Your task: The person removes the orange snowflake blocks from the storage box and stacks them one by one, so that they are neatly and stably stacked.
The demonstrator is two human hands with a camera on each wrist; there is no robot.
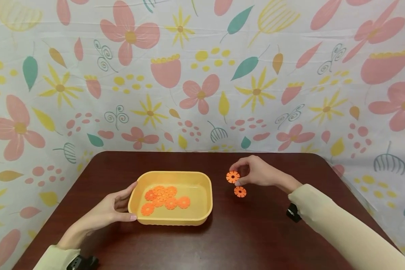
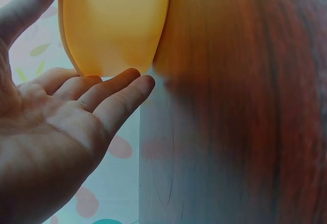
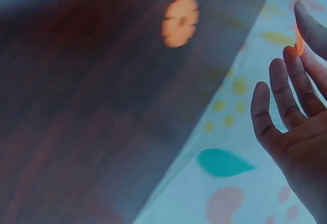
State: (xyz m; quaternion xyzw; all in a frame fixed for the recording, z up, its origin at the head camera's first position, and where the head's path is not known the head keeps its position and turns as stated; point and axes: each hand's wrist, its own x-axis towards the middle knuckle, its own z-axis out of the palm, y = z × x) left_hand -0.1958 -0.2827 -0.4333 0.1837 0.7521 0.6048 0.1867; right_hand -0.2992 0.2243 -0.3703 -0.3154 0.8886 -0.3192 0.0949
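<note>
A shallow yellow plastic basin (image 1: 195, 195) stands on the table, with several orange notched snowflake discs (image 1: 171, 203) lying in its left half. My left hand (image 1: 104, 212) holds the basin's left end, the thumb at its near corner and the fingers against its side. In the left wrist view the fingers (image 2: 120, 94) lie along the basin's outer wall (image 2: 117, 30). To the right of the basin, my right hand (image 1: 260, 171) pinches one orange snowflake disc (image 1: 233, 177) between thumb and fingertips. Another loose disc (image 1: 240, 192) lies just below that hand; the right wrist view shows this disc (image 3: 180, 21) too.
The dark brown table (image 1: 273, 232) has its far edge close to a hanging cloth (image 1: 202, 75) printed with flowers and leaves. A black wrist strap (image 1: 293, 212) shows at the right sleeve, and another strap (image 1: 82, 262) at the left.
</note>
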